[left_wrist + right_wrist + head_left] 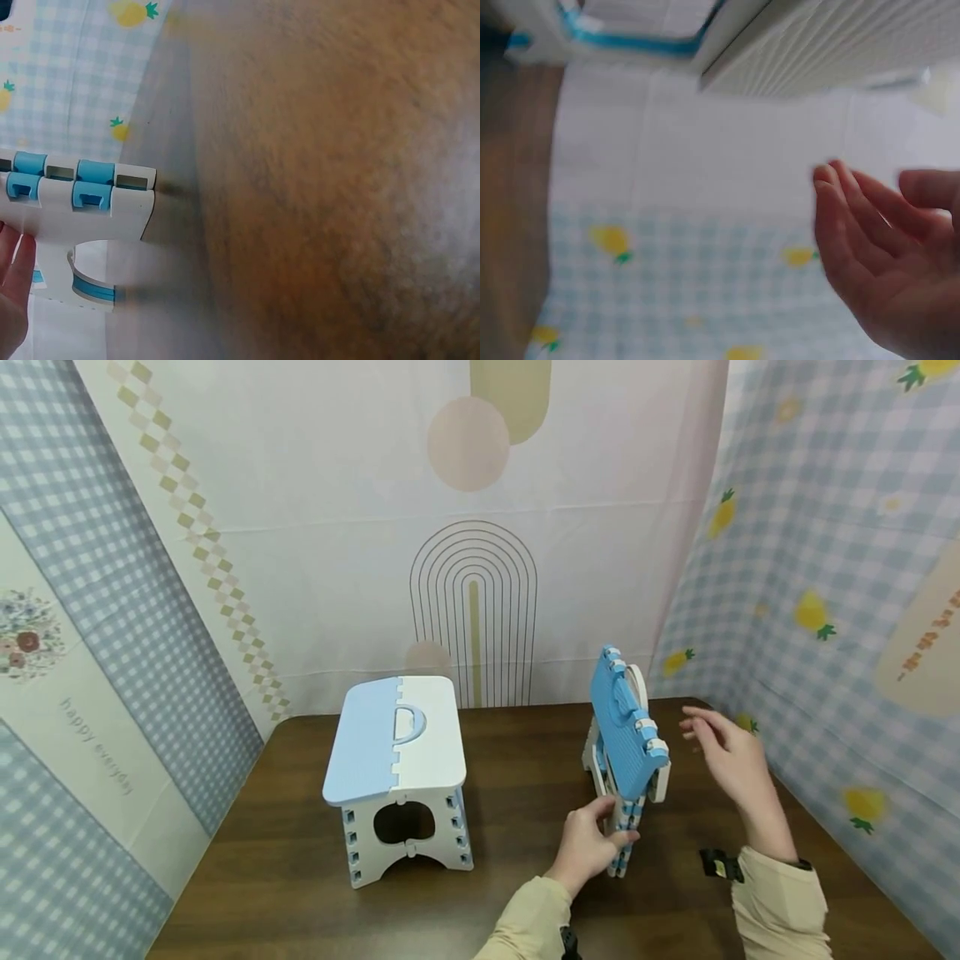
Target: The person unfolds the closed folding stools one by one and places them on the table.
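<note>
A blue and white folding stool (624, 718) stands partly folded on the right side of the table, its two seat halves dropped to a steep ridge. My left hand (588, 843) grips the near edge of its hinged white and blue leg panel, thumb and fingers on either side. That leg panel (90, 217) also shows in the left wrist view, with fingers at its side. To the right of the stool, my right hand (726, 752) is held in the air, fingers loosely bent and apart from it. In the right wrist view, the ribbed white underside (817, 52) of a seat half is above the hand.
A second folding stool (401, 777), pale blue and white, stands unfolded to the left on the brown wooden table (300, 877). Printed cloth (337, 568) hangs behind the table, and checked cloth (825, 635) with a fruit print hangs close along the right edge.
</note>
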{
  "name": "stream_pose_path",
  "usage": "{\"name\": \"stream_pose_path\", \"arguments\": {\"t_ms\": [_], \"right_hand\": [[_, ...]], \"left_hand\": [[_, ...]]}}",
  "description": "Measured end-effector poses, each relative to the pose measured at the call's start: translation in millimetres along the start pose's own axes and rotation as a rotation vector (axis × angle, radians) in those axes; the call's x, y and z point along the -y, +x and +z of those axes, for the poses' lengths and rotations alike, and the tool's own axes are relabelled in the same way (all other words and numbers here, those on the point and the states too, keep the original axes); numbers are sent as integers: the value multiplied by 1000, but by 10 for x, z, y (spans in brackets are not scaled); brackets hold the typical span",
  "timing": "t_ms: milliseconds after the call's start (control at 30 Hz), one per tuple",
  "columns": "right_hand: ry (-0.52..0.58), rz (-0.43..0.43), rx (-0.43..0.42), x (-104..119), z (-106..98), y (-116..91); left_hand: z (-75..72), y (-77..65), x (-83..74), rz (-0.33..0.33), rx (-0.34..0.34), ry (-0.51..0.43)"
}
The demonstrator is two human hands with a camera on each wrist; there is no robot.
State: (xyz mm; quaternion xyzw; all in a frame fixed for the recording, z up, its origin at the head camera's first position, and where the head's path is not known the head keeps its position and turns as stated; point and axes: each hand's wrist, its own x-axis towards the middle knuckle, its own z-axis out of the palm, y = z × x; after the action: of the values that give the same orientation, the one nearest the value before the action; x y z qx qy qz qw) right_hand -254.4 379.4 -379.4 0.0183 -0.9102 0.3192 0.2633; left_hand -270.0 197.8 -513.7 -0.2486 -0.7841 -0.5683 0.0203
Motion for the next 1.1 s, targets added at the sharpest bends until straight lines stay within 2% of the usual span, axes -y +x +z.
{"name": "stream_pose_path", "arguments": {"t_ms": [67, 167, 267, 367, 500, 600, 733, 867, 1100], "right_hand": [[-43, -2, 106, -127, -12, -94], [-82, -42, 312, -277, 24, -236], [-40, -87, 487, -364, 126, -364], [52, -90, 587, -394, 250, -460], [207, -59, 645, -385, 374, -534], [308, -55, 631, -376, 440, -563], [331, -55, 549, -362, 518, -599], [262, -15, 442, -354, 595, -645], [146, 4, 270, -314, 743, -747]], "left_hand": [[-1, 2, 1, 8, -4, 9], [-10, 1, -2, 5, -7, 16], [-21, 2, -8, 1, -8, 14], [-26, 8, -10, 3, -9, 9], [-22, 12, -6, 12, -8, 11], [-17, 5, -2, 15, -5, 7], [-23, -11, -2, 15, 3, -5], [-39, -11, -2, 6, 19, -4], [-51, 12, -11, 0, 38, 23]]}}
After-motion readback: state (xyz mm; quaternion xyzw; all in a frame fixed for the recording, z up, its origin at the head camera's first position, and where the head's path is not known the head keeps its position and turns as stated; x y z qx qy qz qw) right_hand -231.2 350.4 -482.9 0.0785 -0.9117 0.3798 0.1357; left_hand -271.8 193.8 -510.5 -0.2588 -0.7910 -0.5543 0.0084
